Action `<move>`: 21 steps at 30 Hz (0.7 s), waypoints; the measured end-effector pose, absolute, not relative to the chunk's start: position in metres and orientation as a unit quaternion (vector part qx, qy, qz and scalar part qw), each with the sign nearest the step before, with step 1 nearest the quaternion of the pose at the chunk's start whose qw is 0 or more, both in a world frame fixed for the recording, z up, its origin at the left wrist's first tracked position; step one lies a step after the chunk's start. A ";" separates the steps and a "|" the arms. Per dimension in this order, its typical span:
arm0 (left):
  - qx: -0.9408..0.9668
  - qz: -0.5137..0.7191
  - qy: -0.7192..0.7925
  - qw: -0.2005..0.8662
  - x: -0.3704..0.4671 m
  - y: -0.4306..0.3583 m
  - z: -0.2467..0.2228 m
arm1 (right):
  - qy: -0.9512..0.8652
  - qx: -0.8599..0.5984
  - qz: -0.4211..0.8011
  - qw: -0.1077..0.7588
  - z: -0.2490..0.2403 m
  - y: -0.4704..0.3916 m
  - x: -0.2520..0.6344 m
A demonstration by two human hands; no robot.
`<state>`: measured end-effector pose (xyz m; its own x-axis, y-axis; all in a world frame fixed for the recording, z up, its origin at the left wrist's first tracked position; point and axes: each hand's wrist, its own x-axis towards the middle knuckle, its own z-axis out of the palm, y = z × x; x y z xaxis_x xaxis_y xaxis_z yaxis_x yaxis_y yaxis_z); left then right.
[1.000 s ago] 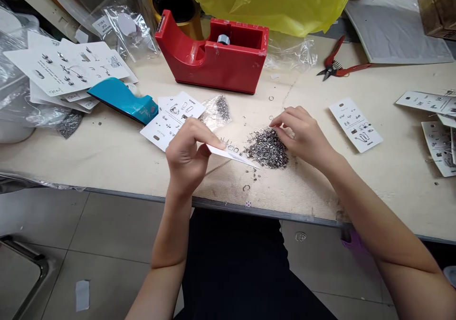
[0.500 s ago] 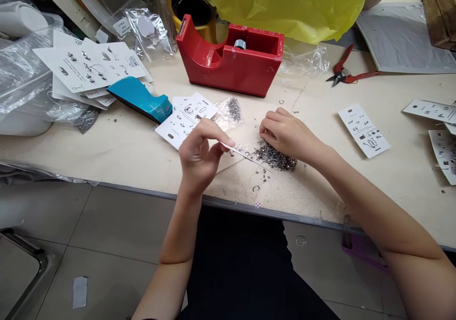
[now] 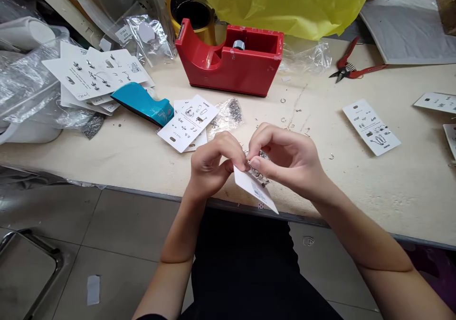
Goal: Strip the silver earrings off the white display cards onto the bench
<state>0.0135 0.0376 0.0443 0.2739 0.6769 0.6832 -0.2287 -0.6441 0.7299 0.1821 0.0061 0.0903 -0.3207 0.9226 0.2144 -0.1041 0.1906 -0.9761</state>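
Note:
My left hand (image 3: 217,163) pinches the edge of a white earring card (image 3: 257,191), which tilts with its face toward the right and small metal pieces standing off it. My right hand (image 3: 285,158) is closed in a pinch at the card's upper edge, thumb and forefinger together against the left fingertips. Whatever sits between those right fingertips is too small to make out. Behind the hands lies a pile of tiny metal pieces (image 3: 264,154), mostly hidden by my fingers. A small plastic bag (image 3: 233,113) of similar pieces lies just beyond.
A red tape dispenser (image 3: 231,65) stands behind the hands, with a blue tape cutter (image 3: 144,103) to its left. Earring cards (image 3: 188,122) lie left, more cards (image 3: 371,127) right. Red-handled pruning shears (image 3: 347,68) rest at the back right. The table edge (image 3: 142,194) runs in front.
My right hand has left the metal pile and come to the card, meeting my left fingertips. The card has turned from edge-on to showing its white back.

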 end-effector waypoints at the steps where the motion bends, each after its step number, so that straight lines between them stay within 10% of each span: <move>1: 0.696 0.579 0.157 0.395 0.014 0.037 0.044 | -0.598 -0.330 0.553 0.478 0.088 0.006 0.181; 7: 0.692 0.579 0.157 0.402 0.015 0.037 0.045 | -0.600 -0.362 0.525 0.484 0.085 0.016 0.202; 14: 0.683 0.592 0.160 0.396 0.016 0.041 0.042 | -0.733 -0.568 0.203 0.315 0.072 0.039 0.243; 21: 0.685 0.579 0.180 0.403 0.015 0.039 0.038 | -0.616 -0.546 0.401 0.402 0.068 0.041 0.241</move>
<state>0.0149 0.0394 0.0376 0.2637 0.7144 0.6481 -0.2205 -0.6095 0.7615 0.2413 0.0410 0.0682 -0.0806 0.9951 0.0566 0.3508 0.0815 -0.9329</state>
